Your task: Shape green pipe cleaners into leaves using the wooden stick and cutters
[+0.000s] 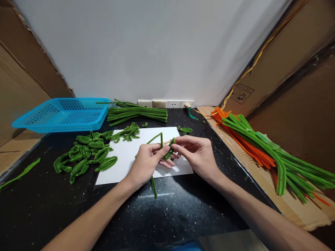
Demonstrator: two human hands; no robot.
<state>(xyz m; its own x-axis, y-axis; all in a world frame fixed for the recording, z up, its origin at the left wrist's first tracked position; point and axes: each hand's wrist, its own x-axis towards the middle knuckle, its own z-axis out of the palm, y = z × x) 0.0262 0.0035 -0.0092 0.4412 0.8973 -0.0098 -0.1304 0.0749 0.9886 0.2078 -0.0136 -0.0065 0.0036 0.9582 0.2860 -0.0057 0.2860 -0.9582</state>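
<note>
Over a white sheet of paper (115, 170), both of my hands hold one green pipe cleaner (154, 188). My left hand (145, 162) is closed, thumb and fingers pinching the bent stem; one free end sticks up in a sharp fold and another hangs below the palm. My right hand (199, 153) pinches the small looped part between thumb and forefinger. A thin pale stick-like piece (167, 142) shows between the hands; which hand holds it I cannot tell. To the left lies a pile of looped green pipe-cleaner leaves (96, 144), with smaller curled pieces (129, 131) on the paper's corner.
A blue plastic basket (65, 129) stands back left beside a bundle of straight green pipe cleaners (138, 115). Wall sockets (166, 104) line the back. On cardboard at right lie green (277, 153) and orange pipe cleaners (251, 150). One leaf (185, 130) rests behind the paper.
</note>
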